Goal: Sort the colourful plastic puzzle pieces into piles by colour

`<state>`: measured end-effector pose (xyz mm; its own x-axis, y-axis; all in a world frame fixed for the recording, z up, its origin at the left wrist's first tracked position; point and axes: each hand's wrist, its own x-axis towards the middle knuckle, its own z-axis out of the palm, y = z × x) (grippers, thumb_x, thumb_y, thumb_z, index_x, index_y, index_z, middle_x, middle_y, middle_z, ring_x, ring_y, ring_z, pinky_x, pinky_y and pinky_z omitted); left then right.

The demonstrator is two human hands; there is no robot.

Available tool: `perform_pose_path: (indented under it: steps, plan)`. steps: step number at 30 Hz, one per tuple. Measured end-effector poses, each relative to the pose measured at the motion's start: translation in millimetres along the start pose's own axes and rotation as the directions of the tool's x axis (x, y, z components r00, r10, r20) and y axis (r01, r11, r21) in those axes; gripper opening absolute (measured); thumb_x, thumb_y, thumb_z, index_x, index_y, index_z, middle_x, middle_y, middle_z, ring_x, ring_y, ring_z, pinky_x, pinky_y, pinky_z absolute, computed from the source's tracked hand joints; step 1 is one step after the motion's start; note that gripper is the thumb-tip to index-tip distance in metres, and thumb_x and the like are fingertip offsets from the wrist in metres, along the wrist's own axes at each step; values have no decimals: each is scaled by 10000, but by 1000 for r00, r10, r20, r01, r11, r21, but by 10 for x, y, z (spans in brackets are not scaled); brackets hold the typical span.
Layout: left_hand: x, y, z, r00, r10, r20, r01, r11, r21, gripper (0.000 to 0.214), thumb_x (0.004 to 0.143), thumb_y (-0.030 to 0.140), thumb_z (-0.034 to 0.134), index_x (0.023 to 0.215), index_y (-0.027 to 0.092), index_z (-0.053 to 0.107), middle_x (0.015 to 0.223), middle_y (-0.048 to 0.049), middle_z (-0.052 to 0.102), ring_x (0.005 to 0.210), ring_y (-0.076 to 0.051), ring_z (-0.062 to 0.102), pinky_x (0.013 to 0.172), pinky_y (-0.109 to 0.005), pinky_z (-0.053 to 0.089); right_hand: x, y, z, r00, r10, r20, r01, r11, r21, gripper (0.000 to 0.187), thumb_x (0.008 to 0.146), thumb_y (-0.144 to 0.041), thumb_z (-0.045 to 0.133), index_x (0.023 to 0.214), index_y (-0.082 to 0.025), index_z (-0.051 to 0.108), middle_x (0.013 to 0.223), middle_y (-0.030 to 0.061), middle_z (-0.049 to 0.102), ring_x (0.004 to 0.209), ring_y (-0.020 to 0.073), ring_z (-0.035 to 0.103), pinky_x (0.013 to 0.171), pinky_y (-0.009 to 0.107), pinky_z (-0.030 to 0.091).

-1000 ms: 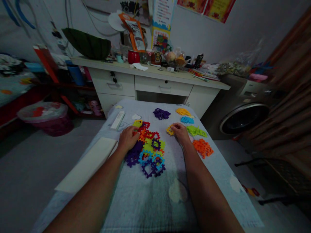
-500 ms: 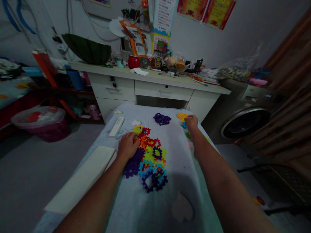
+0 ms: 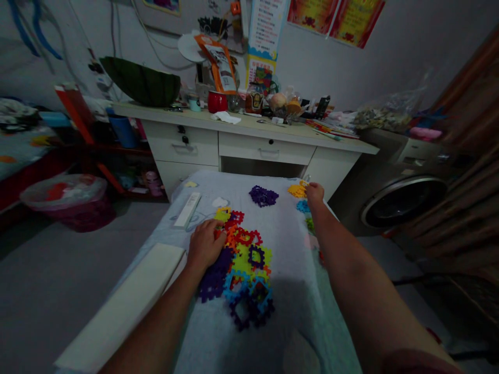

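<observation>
Pinching, apparently, a yellow toothed piece (image 3: 303, 183) in right hand (image 3: 315, 194), at the yellow pile (image 3: 296, 191) — a placing step, by the look of it, calling next for a clean release there. Resting left hand (image 3: 206, 242) on the multicoloured heap (image 3: 243, 256) (no telling whether gripping anything). Leaving a green pile (image 3: 310, 224) mostly hidden behind right forearm (image 3: 345, 252); hard to make out single shapes.
</observation>
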<state>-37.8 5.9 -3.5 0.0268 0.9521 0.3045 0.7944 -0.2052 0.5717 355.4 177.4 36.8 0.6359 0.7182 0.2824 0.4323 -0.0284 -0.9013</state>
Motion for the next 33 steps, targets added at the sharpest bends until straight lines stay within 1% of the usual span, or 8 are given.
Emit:
perform_pose_path:
  steps: [8, 14, 18, 21, 24, 26, 28, 33]
  plan:
    - [-8, 21, -16, 1000, -15, 1, 15, 1000, 2, 254, 852, 346, 492, 1022, 230, 640, 1163, -63, 643, 1114, -269, 561, 978, -423, 422, -61, 85, 72, 998, 20, 51, -10, 982, -189, 387, 673, -99, 513, 1016, -119, 691, 1032, 109, 689, 1053, 233, 608, 981, 353, 451]
    - [-9, 33, -24, 1000, -15, 0, 15, 1000, 1, 250, 843, 325, 517, 1037, 225, 639, 1146, -67, 649, 1099, -271, 569, 967, -414, 425, -227, -36, 1, 990, -6, 142, 45, 961, -274, 309, 691, -103, 564, 970, -155, 688, 1076, 90, 681, 1084, 220, 592, 1004, 375, 431]
    - [-9, 35, -19, 1000, -27, -9, 27, 1000, 2, 243, 846, 326, 525, 1034, 233, 646, 1144, -60, 654, 1089, -269, 574, 957, -413, 431, -570, -305, 4, 950, -127, 286, 189, 961, -200, 263, 710, -123, 578, 948, -156, 685, 1020, 69, 692, 973, 180, 623, 925, 325, 469]
    - [-7, 27, -9, 999, -30, -10, 30, 1000, 1, 251, 843, 324, 535, 1044, 229, 650, 1151, -62, 654, 1098, -264, 575, 971, -410, 427, -1021, -530, 32, 838, -198, 509, 249, 968, -34, 213, 745, -155, 576, 927, -158, 686, 926, 38, 704, 878, 159, 638, 836, 279, 488]
    - [-4, 17, -2, 1000, -26, -11, 25, 1000, -10, 254, 838, 319, 541, 1044, 223, 657, 1162, -65, 653, 1112, -261, 573, 985, -407, 425, -1512, -708, 42, 585, -230, 778, 318, 947, 41, 181, 778, -198, 608, 935, -164, 690, 883, 23, 707, 822, 154, 636, 775, 262, 486]
    - [-3, 14, -2, 1000, -20, -12, 20, 1000, -19, 257, 835, 320, 546, 1043, 220, 659, 1169, -67, 652, 1120, -261, 570, 993, -407, 422, -1786, -784, 37, 436, -215, 874, 404, 915, 23, 178, 786, -220, 636, 941, -161, 698, 886, 29, 707, 806, 154, 629, 758, 260, 476]
    - [-2, 16, -5, 1000, -23, -13, 23, 1000, -20, 260, 833, 322, 549, 1045, 221, 661, 1171, -66, 652, 1121, -263, 568, 1000, -413, 419, -1989, -825, 34, 373, -180, 910, 479, 877, -23, 243, 802, -280, 658, 1002, -148, 699, 938, 54, 705, 805, 160, 622, 748, 266, 467]
    - [-2, 29, -16, 1000, -26, -11, 25, 1000, -14, 260, 839, 324, 544, 1039, 215, 670, 1163, -68, 654, 1098, -263, 577, 991, -416, 423, -2215, -825, 54, 296, -217, 930, 702, 710, -57, 472, 740, -454, 750, 1090, -143, 694, 1012, 93, 667, 899, 203, 590, 811, 299, 437]
